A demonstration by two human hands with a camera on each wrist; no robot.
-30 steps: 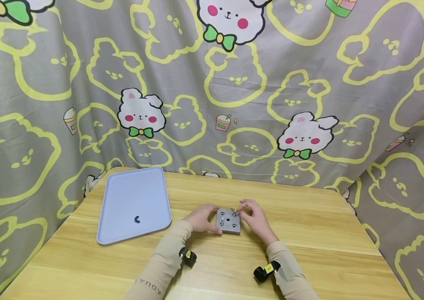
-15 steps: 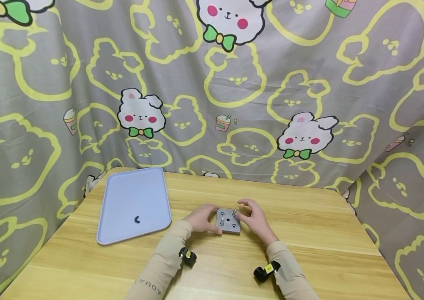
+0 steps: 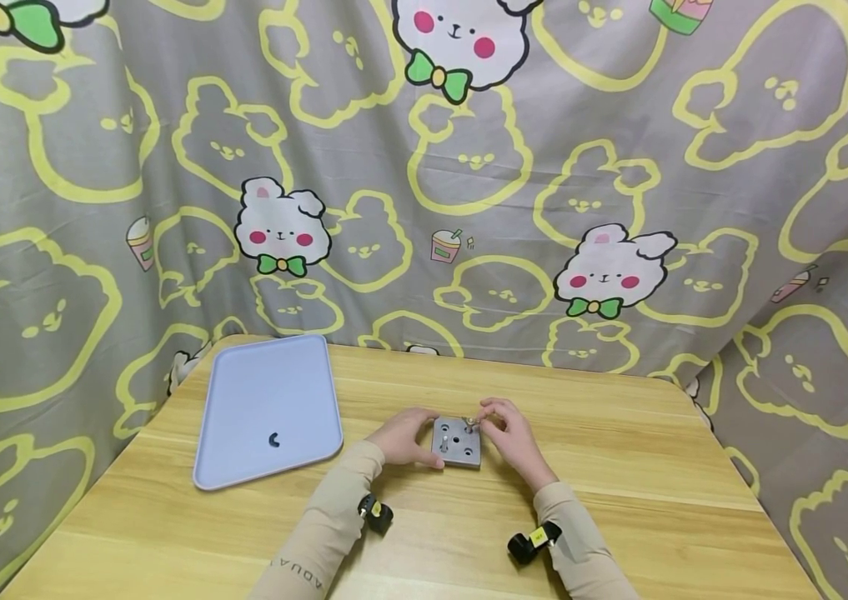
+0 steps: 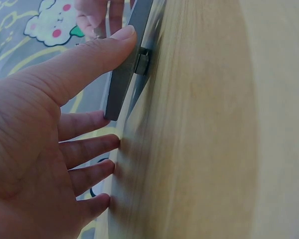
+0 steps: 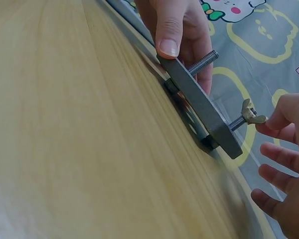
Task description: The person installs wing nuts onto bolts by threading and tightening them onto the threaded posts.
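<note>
A grey square metal plate (image 3: 457, 451) with several holes sits at the table's middle, bolt heads showing under it in both wrist views. My left hand (image 3: 403, 437) grips its left side, thumb (image 4: 97, 55) on the near edge. One bare threaded bolt (image 5: 203, 62) stands up from the plate near that hand. At the far right corner, a second bolt (image 5: 236, 123) carries a brass-coloured wing nut (image 5: 250, 114) near its top. My right hand (image 3: 511, 437) pinches one wing with thumb and index finger; its other fingers are bent and apart from the plate.
A pale blue tray (image 3: 273, 383) lies to the left, holding a small black curved piece (image 3: 273, 439). The wooden table (image 3: 619, 467) extends around the plate. A patterned curtain (image 3: 499, 275) hangs behind the far edge. Wrist cameras are strapped on both sleeves.
Half a second ago the right thumb reached further left across the wing nut, index finger raised. Now both digits are back at its right side and the wings have turned. The left hand stays still.
</note>
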